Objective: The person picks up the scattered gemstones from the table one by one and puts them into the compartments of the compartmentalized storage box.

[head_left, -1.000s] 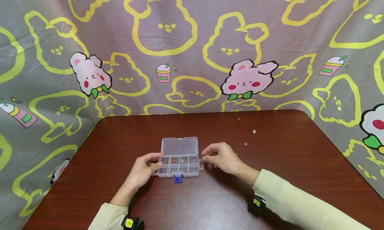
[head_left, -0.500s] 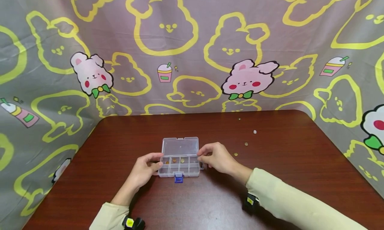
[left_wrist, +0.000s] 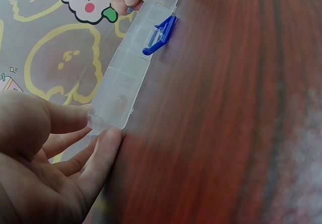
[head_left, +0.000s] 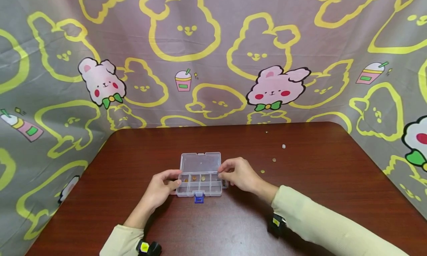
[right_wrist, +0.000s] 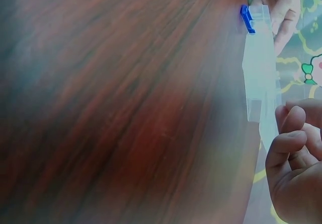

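A clear plastic compartment box [head_left: 199, 194] lies with its lid [head_left: 200, 163] raised at the back and a blue latch [head_left: 199, 199] at the front. My left hand [head_left: 159, 189] grips its left end between thumb and fingers. Over the back compartment at the right end is my right hand [head_left: 242, 175]. Its fingertips pinch a small bluish-grey bead [left_wrist: 130, 9], seen in the left wrist view. An amber bead [head_left: 186, 180], an orange bead [head_left: 194, 178] and a pale bead [head_left: 203, 179] each sit in a back compartment.
On the table's right side lie a yellowish bead [head_left: 262, 171], a brownish bead [head_left: 274, 160], a white bead [head_left: 284, 146] and a tiny bead [head_left: 266, 132]. A patterned curtain [head_left: 213, 63] surrounds the brown table [head_left: 200, 233] at the back and sides.
My right hand has moved left, from beside the box to over its right end, uncovering the yellowish bead on the table. The left hand keeps its grip in place.
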Demonstrator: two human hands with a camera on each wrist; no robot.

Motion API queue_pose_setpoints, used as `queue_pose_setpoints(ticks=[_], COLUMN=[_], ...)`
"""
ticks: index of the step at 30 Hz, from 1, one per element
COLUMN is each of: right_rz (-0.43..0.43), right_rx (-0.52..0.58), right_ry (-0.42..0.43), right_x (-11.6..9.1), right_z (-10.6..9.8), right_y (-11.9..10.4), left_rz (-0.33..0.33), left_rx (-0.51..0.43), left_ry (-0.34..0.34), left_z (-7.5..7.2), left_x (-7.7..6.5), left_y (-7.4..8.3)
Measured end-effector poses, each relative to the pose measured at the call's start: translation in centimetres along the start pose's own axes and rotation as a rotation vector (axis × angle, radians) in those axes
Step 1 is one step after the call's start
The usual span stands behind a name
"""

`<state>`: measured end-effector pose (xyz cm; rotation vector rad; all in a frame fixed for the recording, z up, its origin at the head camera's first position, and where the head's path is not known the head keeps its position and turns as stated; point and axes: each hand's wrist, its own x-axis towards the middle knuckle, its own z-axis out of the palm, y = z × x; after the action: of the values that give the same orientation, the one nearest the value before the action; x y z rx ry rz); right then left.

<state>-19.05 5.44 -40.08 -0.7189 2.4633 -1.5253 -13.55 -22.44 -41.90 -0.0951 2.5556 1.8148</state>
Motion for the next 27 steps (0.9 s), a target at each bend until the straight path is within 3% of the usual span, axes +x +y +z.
queue_pose_setpoints(ticks=[27], right_rz=[-0.004], right_rx=[-0.011], right_ry=[0.018], right_x=[-0.56], right_z=[-0.70], right_y=[0.24], left_rz=[0.005], left_rx=[-0.002], left_ry=[0.000], left_z=[0.00], left_x=[-0.09], left_y=[0.10])
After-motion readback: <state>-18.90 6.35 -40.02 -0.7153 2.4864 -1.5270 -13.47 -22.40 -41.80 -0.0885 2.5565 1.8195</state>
